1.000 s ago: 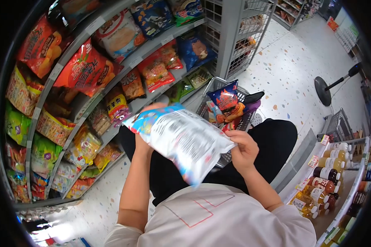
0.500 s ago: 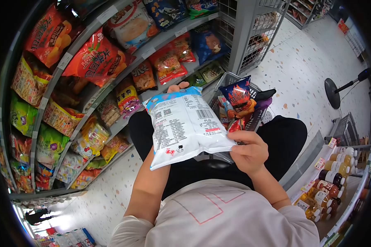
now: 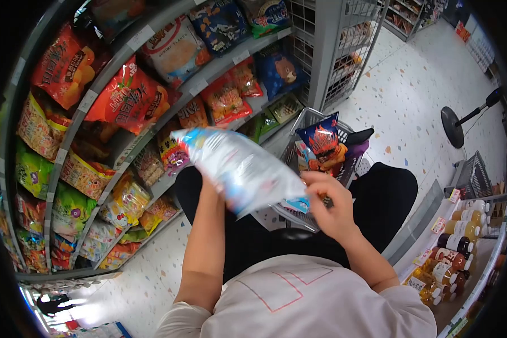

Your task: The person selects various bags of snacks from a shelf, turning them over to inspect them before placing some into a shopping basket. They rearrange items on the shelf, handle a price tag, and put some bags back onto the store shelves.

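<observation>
A white and blue snack bag [image 3: 245, 172], smeared by motion, is tilted in front of me above my lap. My left hand is hidden behind it; only the forearm shows, running up under the bag, which it supports. At the bag's right end, the curled fingers of my right hand [image 3: 333, 205] are at its edge, slightly blurred. Just beyond, a grey shopping basket [image 3: 307, 119] holds a dark blue and red snack bag [image 3: 324, 141] and other packets. Part of a light blue packet [image 3: 298, 204] shows in the basket's near end.
Curved shelves [image 3: 152, 121] full of snack bags rise on the left. A wire-mesh rack [image 3: 352, 56] stands behind the basket. At lower right is a shelf of bottled drinks [image 3: 459, 228], with another grey basket [image 3: 476, 174] near it. A black round-based stand [image 3: 452, 127] is on the speckled floor.
The bag has swung from showing its printed back upright to a slanted, turned position, its upper end moving left. My left fingertips, visible before over its top, are now hidden.
</observation>
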The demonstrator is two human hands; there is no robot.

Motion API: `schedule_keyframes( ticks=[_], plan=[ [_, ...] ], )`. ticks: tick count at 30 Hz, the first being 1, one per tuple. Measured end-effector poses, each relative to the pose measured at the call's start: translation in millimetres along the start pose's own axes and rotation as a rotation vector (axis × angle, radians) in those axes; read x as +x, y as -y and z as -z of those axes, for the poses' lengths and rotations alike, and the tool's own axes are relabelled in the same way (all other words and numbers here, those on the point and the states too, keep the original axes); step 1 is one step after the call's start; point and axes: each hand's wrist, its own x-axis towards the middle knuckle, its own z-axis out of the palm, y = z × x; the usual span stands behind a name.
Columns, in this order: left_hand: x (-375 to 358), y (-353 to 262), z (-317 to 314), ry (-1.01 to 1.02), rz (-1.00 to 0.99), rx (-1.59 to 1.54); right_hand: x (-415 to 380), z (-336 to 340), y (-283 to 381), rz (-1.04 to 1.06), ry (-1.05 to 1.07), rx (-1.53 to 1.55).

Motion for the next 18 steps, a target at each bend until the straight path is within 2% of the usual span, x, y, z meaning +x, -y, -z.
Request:
schedule_keyframes(
  ticks=[1,2,4,5,6,8,10,12,13,14,16,18],
  plan=[
    [-8,-33,-48,-0.261,-0.152,0.433,-2,-1,-15,-0.26,-0.028,0.211],
    [-6,-54,-86,-0.285,-0.183,0.464,0,3,-28,-0.371,-0.036,0.491],
    [-1,-87,-90,-0.157,-0.308,1.214,19,2,-14,-0.306,0.031,0.553],
    [-3,-93,-118,-0.152,-0.508,1.424,24,-2,-12,-0.236,0.093,0.37],
    [-3,-96,-135,-0.153,-0.52,1.423,32,-5,-4,-0.124,0.129,0.134],
    [-4,-102,-159,0.01,-0.805,1.68,51,-15,14,-0.036,0.144,-0.081],
    [-7,-107,-171,0.066,-0.813,1.757,69,-19,23,0.119,0.153,-0.38],
    [-11,-114,-181,0.12,-0.825,1.639,82,-28,18,0.088,0.158,-0.307],
    [-17,-121,-186,0.123,-0.774,1.662,89,-33,15,-0.008,0.191,-0.117],
    [-20,-130,-190,0.126,-0.714,1.683,95,-40,12,0.015,0.16,-0.056],
    [-15,-147,-197,0.073,-1.058,1.599,116,-41,16,0.071,0.227,0.058],
    [-28,-164,-190,-0.097,-1.201,1.554,153,-41,31,0.108,0.185,0.3]
  ],
)
